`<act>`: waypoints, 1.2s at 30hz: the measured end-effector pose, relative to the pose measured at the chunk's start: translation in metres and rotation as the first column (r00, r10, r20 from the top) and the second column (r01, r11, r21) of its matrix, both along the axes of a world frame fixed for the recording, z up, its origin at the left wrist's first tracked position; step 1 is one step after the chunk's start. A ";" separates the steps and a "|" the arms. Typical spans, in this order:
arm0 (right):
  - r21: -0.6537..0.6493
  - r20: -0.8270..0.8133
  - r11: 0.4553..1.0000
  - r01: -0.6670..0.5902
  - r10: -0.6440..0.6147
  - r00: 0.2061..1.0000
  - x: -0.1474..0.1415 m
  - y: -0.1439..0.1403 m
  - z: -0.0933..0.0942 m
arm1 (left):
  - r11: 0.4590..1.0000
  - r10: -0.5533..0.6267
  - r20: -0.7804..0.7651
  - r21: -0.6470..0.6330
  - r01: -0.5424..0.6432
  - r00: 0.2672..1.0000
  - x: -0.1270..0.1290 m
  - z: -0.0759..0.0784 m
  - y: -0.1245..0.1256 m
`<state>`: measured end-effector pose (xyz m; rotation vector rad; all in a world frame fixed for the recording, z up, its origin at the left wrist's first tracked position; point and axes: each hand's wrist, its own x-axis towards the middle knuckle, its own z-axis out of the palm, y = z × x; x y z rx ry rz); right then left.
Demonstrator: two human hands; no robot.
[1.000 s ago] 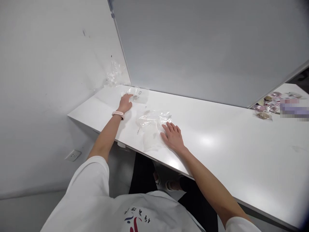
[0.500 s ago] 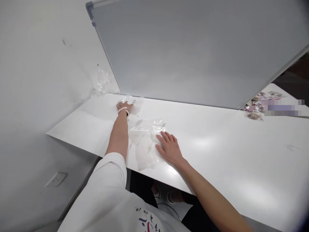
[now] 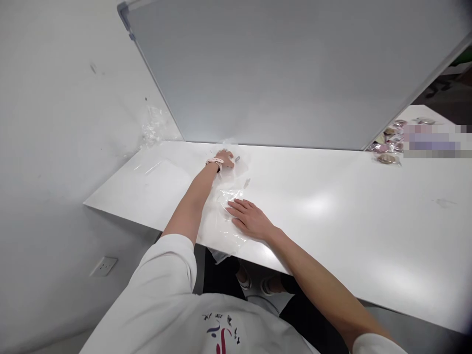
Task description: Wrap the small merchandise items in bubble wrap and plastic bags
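My left hand (image 3: 224, 159), with a pale band at its wrist, is at the back of the table with its fingers bent down on a clear plastic bag (image 3: 241, 167). A small dark-outlined mark shows on that bag, beside my thumb. Closer to me, my right hand (image 3: 249, 218) lies flat with its fingers stretched out over the edge of another clear plastic bag (image 3: 223, 231). This bag lies spread on the tabletop, and its near end hangs over the front edge. Where the two clear sheets meet is hard to make out.
A large grey-white board (image 3: 258, 73) stands along the back of the white table (image 3: 332, 196). Crumpled clear plastic (image 3: 155, 125) sits in the left corner by the wall. Several small packaged items (image 3: 387, 159) lie at the far right. A wall socket (image 3: 104, 266) is low on the left.
My left hand has moved right along the back of the table, and the marked bag has shifted with it. The nearer bag has slid toward me, over the table edge. My right hand has moved slightly left.
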<state>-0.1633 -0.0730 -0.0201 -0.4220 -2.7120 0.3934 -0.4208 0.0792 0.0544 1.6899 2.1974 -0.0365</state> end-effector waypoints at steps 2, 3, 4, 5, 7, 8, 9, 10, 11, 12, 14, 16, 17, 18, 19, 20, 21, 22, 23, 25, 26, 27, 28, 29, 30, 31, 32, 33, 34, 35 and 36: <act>-0.004 -0.009 1.000 -0.031 0.030 0.999 -0.001 -0.002 -0.002 | 0.998 -0.059 0.005 -0.008 0.059 0.998 0.024 0.002 0.001; -0.007 -0.013 0.999 -0.050 0.050 0.999 -0.001 -0.003 -0.002 | 0.996 -0.088 0.009 -0.010 0.088 0.996 0.037 0.002 0.002; -0.009 -0.018 0.997 -0.071 0.071 0.997 -0.001 -0.004 -0.001 | 0.993 -0.117 0.014 -0.009 0.117 0.993 0.051 0.002 0.003; -0.011 -0.025 0.996 -0.093 0.092 0.995 -0.002 -0.005 -0.001 | 0.989 -0.148 0.019 -0.006 0.148 0.989 0.066 0.001 0.003; -0.014 -0.042 0.993 -0.120 0.119 0.992 -0.002 -0.007 0.001 | 0.978 -0.211 0.028 0.008 0.211 0.977 0.098 -0.003 0.002; -0.015 -0.049 0.992 -0.126 0.125 0.991 -0.003 -0.008 0.002 | 0.970 -0.241 0.032 0.016 0.241 0.970 0.116 -0.006 0.001; -0.015 -0.053 0.992 -0.128 0.127 0.990 -0.003 -0.008 0.003 | 0.963 -0.269 0.036 0.024 0.268 0.962 0.133 -0.009 0.000; -0.019 -0.052 0.992 -0.126 0.125 0.991 -0.004 -0.009 0.004 | 0.954 -0.299 0.040 0.030 0.298 0.953 0.151 -0.012 -0.002; -0.027 -0.045 0.993 -0.119 0.117 0.992 -0.004 -0.009 0.004 | 0.943 -0.333 0.047 0.033 0.332 0.942 0.168 -0.015 -0.005; -0.040 -0.034 0.994 -0.107 0.105 0.994 -0.005 -0.009 0.004 | 0.928 -0.371 0.056 0.034 0.370 0.927 0.185 -0.017 -0.008; -0.078 -0.008 0.994 -0.072 0.072 0.997 -0.005 -0.008 0.005 | 0.889 -0.459 0.085 0.030 0.458 0.885 0.213 -0.018 -0.018; -0.122 0.013 0.992 -0.042 0.044 0.999 -0.003 -0.008 0.005 | 0.841 -0.538 0.127 0.011 0.541 0.833 0.233 -0.012 -0.033; -0.143 0.021 0.989 -0.039 0.043 0.999 -0.002 -0.008 0.006 | 0.820 -0.566 0.153 0.003 0.572 0.810 0.239 -0.007 -0.043; -0.162 0.025 0.986 -0.039 0.044 0.999 -0.001 -0.008 0.007 | 0.803 -0.588 0.174 0.007 0.596 0.790 0.240 0.000 -0.055; -0.179 0.024 0.983 -0.039 0.044 0.999 0.000 -0.008 0.008 | 0.789 -0.607 0.187 0.026 0.613 0.773 0.237 0.009 -0.070; -0.196 0.018 0.980 -0.035 0.039 0.999 0.001 -0.008 0.009 | 0.782 -0.620 0.186 0.066 0.620 0.762 0.230 0.017 -0.085; -0.209 0.009 0.977 -0.034 0.037 0.999 0.002 -0.008 0.009 | 0.777 -0.629 0.157 0.128 0.616 0.761 0.218 0.024 -0.103; -0.214 -0.001 0.976 -0.036 0.037 0.999 0.002 -0.008 0.010 | 0.772 -0.631 0.109 0.187 0.607 0.768 0.202 0.030 -0.121; -0.209 -0.007 0.977 -0.041 0.040 0.999 0.001 -0.008 0.010 | 0.788 -0.592 0.045 0.240 0.567 0.805 0.182 0.033 -0.140; -0.167 -0.008 0.984 -0.054 0.053 0.999 -0.001 -0.008 0.010 | 0.877 -0.384 -0.087 0.278 0.392 0.919 0.138 0.029 -0.176; -0.137 -0.011 0.989 -0.049 0.048 0.999 -0.003 -0.008 0.010 | 0.924 -0.243 -0.134 0.271 0.271 0.961 0.116 0.022 -0.193; -0.108 -0.020 0.994 -0.023 0.021 1.000 -0.004 -0.008 0.011 | 0.957 -0.104 -0.168 0.252 0.145 0.980 0.095 0.012 -0.208; -0.088 -0.039 0.996 0.032 -0.035 0.999 -0.005 -0.007 0.012 | 0.978 -0.007 -0.187 0.204 0.046 0.982 0.078 0.001 -0.221; -0.076 -0.059 0.992 0.105 -0.110 0.992 -0.005 -0.006 0.014 | 0.989 0.051 -0.193 0.148 -0.023 0.980 0.063 -0.011 -0.233; -0.070 -0.077 0.978 0.196 -0.201 0.977 -0.003 -0.004 0.017 | 0.991 0.091 -0.199 0.118 -0.068 0.976 0.053 -0.023 -0.242; -0.062 -0.088 0.953 0.296 -0.300 0.950 0.000 -0.002 0.020 | 0.991 0.113 -0.200 0.097 -0.095 0.973 0.046 -0.032 -0.248; -0.051 -0.090 0.917 0.395 -0.398 0.913 0.006 0.000 0.024 | 0.990 0.127 -0.198 0.093 -0.110 0.972 0.043 -0.040 -0.253; -0.034 -0.084 0.873 0.487 -0.488 0.869 0.013 0.003 0.027 | 0.987 0.137 -0.195 0.106 -0.118 0.971 0.041 -0.045 -0.256; -0.016 -0.068 0.822 0.569 -0.569 0.819 0.023 0.006 0.030 | 0.984 0.147 -0.190 0.127 -0.124 0.971 0.041 -0.047 -0.258; 0.000 -0.039 0.767 0.642 -0.642 0.766 0.034 0.009 0.032 | 0.980 0.157 -0.183 0.151 -0.130 0.971 0.042 -0.048 -0.259; 0.011 0.005 0.711 0.703 -0.703 0.711 0.047 0.013 0.032 | 0.974 0.168 -0.176 0.180 -0.136 0.970 0.043 -0.048 -0.259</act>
